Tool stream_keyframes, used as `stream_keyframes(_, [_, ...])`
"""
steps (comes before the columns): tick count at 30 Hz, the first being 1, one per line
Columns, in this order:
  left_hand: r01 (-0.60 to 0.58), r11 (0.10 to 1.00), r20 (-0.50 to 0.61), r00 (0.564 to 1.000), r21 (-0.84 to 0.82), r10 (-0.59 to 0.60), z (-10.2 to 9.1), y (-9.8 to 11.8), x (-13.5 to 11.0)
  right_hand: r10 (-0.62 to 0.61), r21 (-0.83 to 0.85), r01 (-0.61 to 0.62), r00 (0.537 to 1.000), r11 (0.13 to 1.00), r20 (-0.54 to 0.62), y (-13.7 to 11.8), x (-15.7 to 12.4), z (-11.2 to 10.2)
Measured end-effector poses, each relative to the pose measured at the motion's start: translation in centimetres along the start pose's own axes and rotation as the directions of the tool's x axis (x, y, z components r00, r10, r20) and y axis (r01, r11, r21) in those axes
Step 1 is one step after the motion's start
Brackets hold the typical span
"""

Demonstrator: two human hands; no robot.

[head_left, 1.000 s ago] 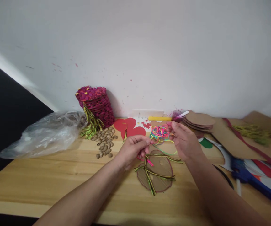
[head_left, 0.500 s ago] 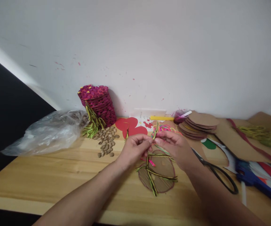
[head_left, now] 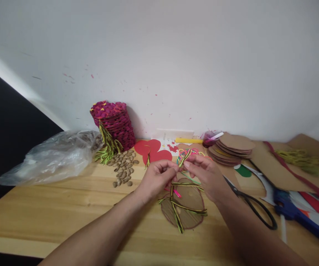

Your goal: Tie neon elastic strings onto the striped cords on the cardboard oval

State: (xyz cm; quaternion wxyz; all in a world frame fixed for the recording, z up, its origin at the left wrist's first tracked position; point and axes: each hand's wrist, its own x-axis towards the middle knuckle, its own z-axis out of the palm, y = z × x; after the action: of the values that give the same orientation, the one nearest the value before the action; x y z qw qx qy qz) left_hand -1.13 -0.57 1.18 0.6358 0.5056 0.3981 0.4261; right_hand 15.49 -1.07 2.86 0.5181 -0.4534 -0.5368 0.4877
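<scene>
Between my fingertips is a short bundle of yellow-green and black yarn [head_left: 185,158], tilted up to the right. My left hand [head_left: 158,179] pinches its lower end, thumb against fingers. Close beside it, my right hand [head_left: 206,176] is closed on the same bundle higher up. Under the hands lies a cardboard disc [head_left: 190,198] with a dark reddish edge. Several more yarn bundles [head_left: 191,211] lie across the disc, along with a bit of pink yarn [head_left: 177,193]. A tangle of multicoloured yarn [head_left: 181,156] sits just behind my fingers, partly hidden.
Left are a plastic bag [head_left: 51,159], loose shells or nuts [head_left: 124,170] and a purple cylinder [head_left: 115,123] with a yarn tassel. Red paper shapes [head_left: 159,158] lie behind. Right are stacked cardboard discs [head_left: 235,142], scissors [head_left: 255,205], a blue-handled tool [head_left: 300,218] and a purple cup [head_left: 208,138].
The yarn bundle in my hands has tipped from nearly upright to leaning right. Both hands stay close together, and the whole view has shifted slightly.
</scene>
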Motion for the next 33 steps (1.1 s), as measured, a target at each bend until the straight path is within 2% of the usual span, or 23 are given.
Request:
stream_keyframes(8, [-0.006,0.999,0.010,1.000,-0.044,0.007,-0.1,0.2,0.1,0.055,0.090,-0.048,0.996,0.995,-0.074,0.8,0.3,-0.5])
stream_keyframes(15, [-0.026,0.990,0.059,0.998,-0.142,0.034,-0.6,0.2,0.4,0.010,0.106,0.014,0.975,0.994,-0.221,0.8,0.8,-1.0])
stream_keyframes(19, [-0.026,0.979,0.095,0.994,-0.202,0.046,-0.8,0.0,0.6,-0.039,-0.009,0.038,0.974,0.999,-0.223,0.5,0.8,-1.0])
stream_keyframes(24, [0.020,0.963,0.124,0.992,-0.267,0.014,-0.9,0.1,0.7,-0.117,-0.199,0.100,0.990,0.975,-0.076,0.9,0.7,-1.2])
stream_keyframes(29, [0.069,0.958,0.140,0.990,-0.279,-0.031,-1.0,0.3,0.6,-0.234,-0.462,0.194,0.972,0.866,-0.031,0.8,0.3,-1.1])
stream_keyframes(33, [0.086,0.955,0.141,0.989,-0.285,-0.047,-0.9,0.3,0.7,-0.296,-0.545,0.249,0.955,0.801,0.001,0.4,0.1,-0.9])
